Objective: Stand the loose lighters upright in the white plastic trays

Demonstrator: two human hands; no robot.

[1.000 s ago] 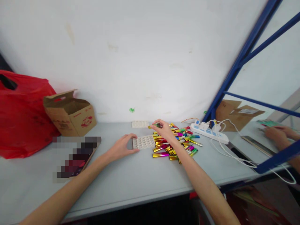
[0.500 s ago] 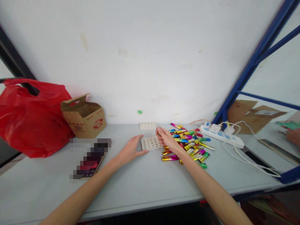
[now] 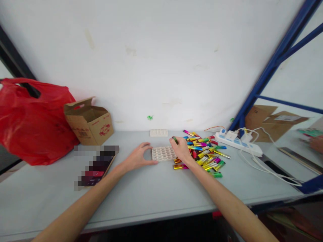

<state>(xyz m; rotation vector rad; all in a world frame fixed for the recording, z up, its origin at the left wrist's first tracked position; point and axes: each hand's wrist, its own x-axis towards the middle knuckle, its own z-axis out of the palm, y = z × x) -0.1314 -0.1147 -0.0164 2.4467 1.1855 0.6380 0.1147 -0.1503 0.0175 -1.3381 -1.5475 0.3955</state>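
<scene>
A white tray with rows of round holes (image 3: pixel 163 154) lies flat on the table. My left hand (image 3: pixel 137 156) spans its left end, fingertips at the far corner and thumb along the near edge. Over the right end of the tray, my right hand (image 3: pixel 181 149) is closed on a lighter (image 3: pixel 174 139), whose dark and green end sticks up from the fist. Under and beside my right wrist spreads a loose heap of shiny, metallic-coloured lighters (image 3: pixel 202 161). A second white tray (image 3: pixel 158 133) lies against the wall.
On the left stand a red plastic bag (image 3: pixel 35 124), an open cardboard box (image 3: pixel 93 126) and a partly blurred dark item (image 3: pixel 98 168). A power strip (image 3: pixel 238 144) with white cables lies right, near a blue frame (image 3: pixel 267 74). Another person's hand (image 3: pixel 316 144) shows at the far right.
My right hand has turned and shifted slightly right, so the end of the lighter now shows above the fist. My left hand stays at the tray. The whole view has shifted slightly.
</scene>
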